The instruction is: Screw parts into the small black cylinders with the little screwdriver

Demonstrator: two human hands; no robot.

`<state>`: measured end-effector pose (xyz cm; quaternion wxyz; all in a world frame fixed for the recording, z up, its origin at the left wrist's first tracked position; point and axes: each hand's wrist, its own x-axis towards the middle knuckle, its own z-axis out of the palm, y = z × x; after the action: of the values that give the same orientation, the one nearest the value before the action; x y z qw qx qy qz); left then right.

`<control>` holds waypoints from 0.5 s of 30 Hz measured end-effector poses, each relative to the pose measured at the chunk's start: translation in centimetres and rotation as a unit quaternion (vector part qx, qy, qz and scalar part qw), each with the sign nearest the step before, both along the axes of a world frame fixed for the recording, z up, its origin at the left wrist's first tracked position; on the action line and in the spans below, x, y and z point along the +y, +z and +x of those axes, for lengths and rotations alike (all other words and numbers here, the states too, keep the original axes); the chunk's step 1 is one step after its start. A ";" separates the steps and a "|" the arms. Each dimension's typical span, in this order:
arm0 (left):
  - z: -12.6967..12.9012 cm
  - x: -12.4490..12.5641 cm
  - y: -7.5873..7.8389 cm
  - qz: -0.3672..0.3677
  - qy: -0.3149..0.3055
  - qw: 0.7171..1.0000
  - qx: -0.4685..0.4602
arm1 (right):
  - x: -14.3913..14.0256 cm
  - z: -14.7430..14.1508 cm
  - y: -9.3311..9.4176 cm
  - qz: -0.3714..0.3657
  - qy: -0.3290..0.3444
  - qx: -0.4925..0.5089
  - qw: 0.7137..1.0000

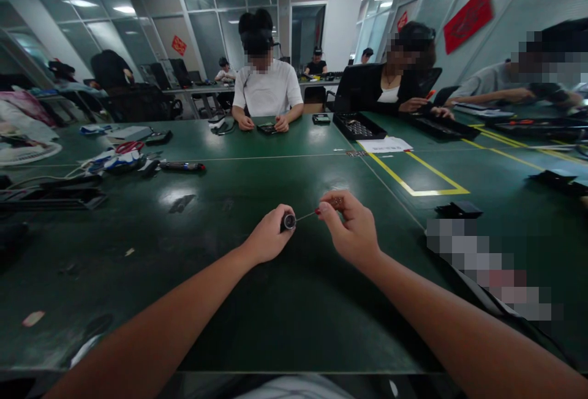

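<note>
My left hand is closed around a small black cylinder with a round, lens-like end turned toward me. A thin screwdriver with a metal shaft and a red end is pinched in my right hand. The shaft points left and its tip reaches the cylinder's edge; whether they touch, I cannot tell. Most of the screwdriver's handle and part of the cylinder are hidden by my fingers. Both hands are above the green table, near its middle.
Red-handled scissors, a dark pen-like tool and cables lie at left. A black parts tray and white paper are farther back, beside yellow tape. A small black part is at right. Co-workers sit across the table.
</note>
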<state>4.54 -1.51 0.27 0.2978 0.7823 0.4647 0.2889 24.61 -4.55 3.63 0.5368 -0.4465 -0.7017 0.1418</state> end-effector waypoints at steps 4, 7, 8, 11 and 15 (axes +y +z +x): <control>-0.1 0.1 0.1 -0.008 0.003 1.000 -0.019 | 0.4 -0.1 -0.3 -0.029 -0.002 -0.011 1.000; -0.3 0.3 0.0 0.002 0.001 0.999 -0.034 | 0.6 -0.1 -0.5 -0.051 -0.001 -0.017 0.999; -0.4 0.3 -0.1 0.007 0.001 0.999 -0.041 | 0.6 0.0 -0.6 -0.055 0.000 -0.017 0.998; -0.6 0.6 -0.6 0.017 0.006 0.998 -0.064 | 0.7 0.0 -0.7 -0.058 0.008 -0.009 0.998; -0.7 0.9 -1.0 0.020 0.015 0.995 -0.092 | 0.7 0.0 -0.7 -0.050 0.013 -0.001 0.999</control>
<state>3.86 -0.57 -0.74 0.3192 0.7508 0.4414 0.3737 24.57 -3.80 2.91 0.5114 -0.4637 -0.6998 0.1834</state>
